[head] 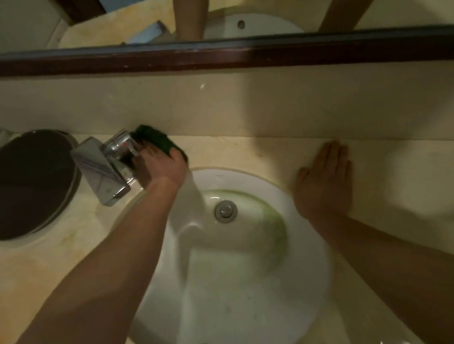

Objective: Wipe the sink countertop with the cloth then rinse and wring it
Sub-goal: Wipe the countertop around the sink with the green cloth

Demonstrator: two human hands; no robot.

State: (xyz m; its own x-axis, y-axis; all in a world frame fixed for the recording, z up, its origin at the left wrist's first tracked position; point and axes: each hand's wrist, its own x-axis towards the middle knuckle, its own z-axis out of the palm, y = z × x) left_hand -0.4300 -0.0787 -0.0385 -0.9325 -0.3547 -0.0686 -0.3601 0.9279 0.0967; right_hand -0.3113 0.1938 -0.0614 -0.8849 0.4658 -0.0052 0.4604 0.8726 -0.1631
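Note:
My left hand presses a dark green cloth onto the beige countertop behind the white sink, right beside the chrome faucet. The cloth pokes out past my fingers toward the back wall. My right hand lies flat, palm down and fingers together, on the countertop at the sink's right rim, holding nothing. A faint green stain runs along the inside of the basin near the drain.
A dark oval lid sits to the left of the faucet. A dark wooden mirror frame runs along the back wall above the splashback. The countertop stretches on to the right of my right hand.

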